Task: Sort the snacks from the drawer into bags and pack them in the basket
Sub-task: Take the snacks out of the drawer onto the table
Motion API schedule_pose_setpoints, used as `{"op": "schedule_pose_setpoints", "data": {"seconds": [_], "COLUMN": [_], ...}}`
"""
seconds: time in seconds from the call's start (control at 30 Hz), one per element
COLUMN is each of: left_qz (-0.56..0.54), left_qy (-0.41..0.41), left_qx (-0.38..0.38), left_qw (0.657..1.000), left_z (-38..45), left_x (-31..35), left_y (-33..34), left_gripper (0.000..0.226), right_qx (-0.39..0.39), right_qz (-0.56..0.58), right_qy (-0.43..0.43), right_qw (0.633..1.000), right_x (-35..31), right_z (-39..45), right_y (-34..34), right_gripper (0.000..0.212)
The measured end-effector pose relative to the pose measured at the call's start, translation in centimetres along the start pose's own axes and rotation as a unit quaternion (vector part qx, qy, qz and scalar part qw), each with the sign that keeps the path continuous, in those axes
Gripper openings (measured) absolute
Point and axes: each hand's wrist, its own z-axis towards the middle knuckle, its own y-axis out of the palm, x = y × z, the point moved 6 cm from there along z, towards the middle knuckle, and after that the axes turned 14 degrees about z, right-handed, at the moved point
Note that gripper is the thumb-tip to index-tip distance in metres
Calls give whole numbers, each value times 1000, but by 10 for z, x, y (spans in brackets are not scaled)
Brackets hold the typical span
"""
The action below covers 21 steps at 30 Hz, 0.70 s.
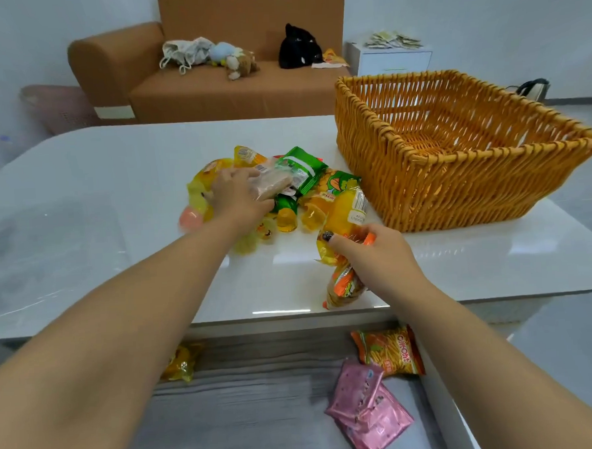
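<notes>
- Nearest me sits the open drawer (262, 397), with pink packets (368, 411) at its right, an orange stick-snack packet (390, 351) just behind them, and a yellow packet (182, 362) at the left, partly behind my left forearm.
- Over the front of the white table (115, 199), my right hand (378, 254) has fingers curled round the crinkled neck of a yellow-and-orange wrapper bundle (345, 283); it looks like a firm pinch.
- Farther out, my left hand (238, 196) lies over the snack pile (306, 189), fingers bent round a clear pack with something brown inside (272, 186).
- I see green packets (302, 169), jelly cups (287, 219) and orange pouches heaped and touching in that pile, just beside the wicker basket (457, 181), which shows nothing inside.
- I judge I am emptying the drawer and gathering like with like; I see no sorting bag on the table.
- To do it well, I'd lift one kind at a time, keep the slippery wrappers pinched at their seams, and set groups apart so they don't slide back together.
- Beyond the table stands a brown sofa (229, 90) with soft toys on it.
</notes>
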Motion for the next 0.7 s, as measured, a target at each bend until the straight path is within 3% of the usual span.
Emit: {"op": "schedule_pose_setpoints", "data": {"seconds": [0.07, 0.13, 0.17, 0.23, 0.3, 0.37, 0.5, 0.63, 0.7], "left_qz": [24, -88, -186, -324, -329, -314, -302, -332, -342], "left_qy": [15, 45, 63, 91, 112, 120, 98, 72, 63], "left_qx": [25, 51, 28, -91, -193, -227, -185, -225, -183], "left_qw": [999, 994, 980, 937, 917, 914, 930, 913, 919], "left_z": [-9, -28, -40, -67, -93, -110, -118, -121, -116], "left_x": [5, 15, 19, 28, 29, 26, 12, -2, -11], "left_y": [-7, -28, -36, -44, -43, -43, -49, -47, -54], "left_gripper": [53, 44, 38, 29, 34, 31, 35, 33, 32], "right_qx": [-8, -21, -29, -46, -58, -69, -99, -136, -136], "right_qz": [-3, -4, -6, -11, -30, -54, -29, 8, 38], "right_qy": [-8, -18, -23, -28, -30, -33, -38, -43, -40], "right_qw": [1000, 1000, 999, 999, 997, 996, 994, 990, 989], "right_x": [0, -2, -3, 0, 3, 6, 3, 2, 3], "right_z": [0, 0, 0, -1, -4, -8, -16, -20, -17], "right_y": [2, 4, 5, 10, 17, 27, 48, 67, 72], "right_gripper": [13, 12, 13, 17, 21, 26, 29, 30, 35]}}
